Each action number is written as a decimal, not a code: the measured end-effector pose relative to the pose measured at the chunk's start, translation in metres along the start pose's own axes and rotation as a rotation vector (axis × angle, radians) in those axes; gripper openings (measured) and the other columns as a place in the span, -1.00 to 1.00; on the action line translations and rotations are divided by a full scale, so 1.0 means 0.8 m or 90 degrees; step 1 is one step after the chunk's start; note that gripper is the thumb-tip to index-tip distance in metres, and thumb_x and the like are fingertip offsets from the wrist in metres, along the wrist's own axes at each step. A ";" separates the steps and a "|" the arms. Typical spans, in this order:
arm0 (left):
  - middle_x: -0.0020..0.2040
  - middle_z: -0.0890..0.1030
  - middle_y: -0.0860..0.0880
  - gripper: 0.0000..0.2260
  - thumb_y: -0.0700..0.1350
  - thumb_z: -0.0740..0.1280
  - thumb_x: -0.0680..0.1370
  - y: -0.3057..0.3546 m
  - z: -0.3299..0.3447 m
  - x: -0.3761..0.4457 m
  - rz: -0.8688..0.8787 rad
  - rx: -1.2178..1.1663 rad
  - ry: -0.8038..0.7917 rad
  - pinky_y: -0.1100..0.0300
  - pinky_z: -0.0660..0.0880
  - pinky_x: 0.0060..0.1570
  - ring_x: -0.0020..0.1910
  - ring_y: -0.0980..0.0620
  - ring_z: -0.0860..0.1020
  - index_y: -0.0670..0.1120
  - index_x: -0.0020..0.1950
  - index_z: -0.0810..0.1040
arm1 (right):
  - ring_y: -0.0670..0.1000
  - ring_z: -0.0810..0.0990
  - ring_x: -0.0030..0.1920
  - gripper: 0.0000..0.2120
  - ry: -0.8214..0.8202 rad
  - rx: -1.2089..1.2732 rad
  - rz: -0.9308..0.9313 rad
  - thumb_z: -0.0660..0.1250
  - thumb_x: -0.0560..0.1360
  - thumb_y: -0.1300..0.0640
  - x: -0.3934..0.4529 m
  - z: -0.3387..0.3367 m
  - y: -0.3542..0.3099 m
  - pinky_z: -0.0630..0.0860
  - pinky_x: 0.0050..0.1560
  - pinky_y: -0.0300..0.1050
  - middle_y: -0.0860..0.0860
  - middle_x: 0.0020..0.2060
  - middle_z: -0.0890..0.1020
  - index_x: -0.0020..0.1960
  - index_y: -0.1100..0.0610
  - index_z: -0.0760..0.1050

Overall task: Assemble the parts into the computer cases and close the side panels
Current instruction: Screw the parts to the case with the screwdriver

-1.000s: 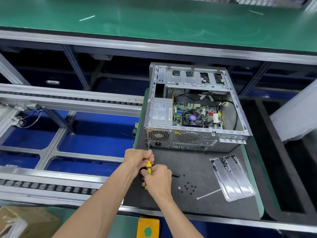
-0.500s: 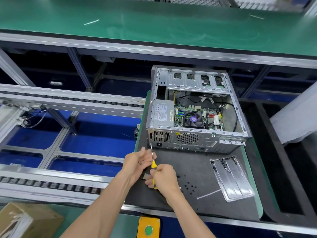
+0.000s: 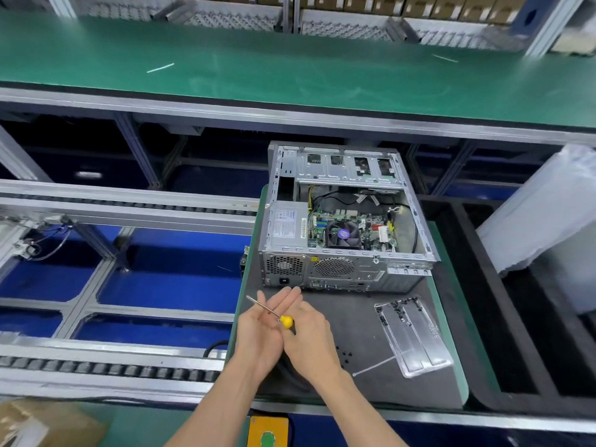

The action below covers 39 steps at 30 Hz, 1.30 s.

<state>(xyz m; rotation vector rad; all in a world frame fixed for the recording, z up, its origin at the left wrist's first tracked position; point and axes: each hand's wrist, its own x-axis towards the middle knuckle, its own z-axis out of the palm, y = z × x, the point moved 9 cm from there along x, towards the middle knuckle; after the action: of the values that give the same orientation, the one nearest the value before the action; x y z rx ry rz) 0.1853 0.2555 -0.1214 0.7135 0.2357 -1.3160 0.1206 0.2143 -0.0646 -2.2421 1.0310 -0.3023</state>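
Observation:
An open grey computer case [image 3: 342, 272] lies on its side on a dark mat [image 3: 361, 321], motherboard and fan showing, its rear panel facing me. Just in front of it my right hand [image 3: 311, 340] grips a yellow-handled screwdriver [image 3: 285, 321] whose metal shaft points up and left, clear of the case. My left hand [image 3: 261, 330] is held flat with straight fingers, and the shaft lies across its palm.
A clear plastic tray [image 3: 416, 337] lies right of my hands, with small black screws [image 3: 346, 354] and a white cable tie [image 3: 374, 366] on the mat. Roller conveyor rails [image 3: 113, 369] run at the left, black bins [image 3: 529, 317] sit right, and a green bench [image 3: 290, 69] lies beyond.
The screwdriver tip has come away from the case's lower rear corner and swung up-left. My left hand has opened flat under the shaft. The camera has tilted upward.

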 end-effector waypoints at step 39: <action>0.03 0.70 -0.30 -0.82 -0.23 0.36 0.60 0.095 0.031 0.001 0.160 0.166 0.091 0.10 0.66 -0.19 0.00 -0.19 0.71 -0.34 0.10 0.61 | -0.10 0.53 -0.39 -0.85 -0.053 0.351 0.158 0.24 0.63 0.13 -0.009 0.004 -0.022 0.54 -0.28 -0.07 0.06 -0.36 0.59 -0.05 0.14 0.54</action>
<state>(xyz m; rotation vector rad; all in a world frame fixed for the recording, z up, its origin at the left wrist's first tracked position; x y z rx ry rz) 0.2510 0.2459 -0.0773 1.0262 0.0843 -1.0666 0.1280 0.2292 -0.0551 -1.6052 1.0197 -0.3344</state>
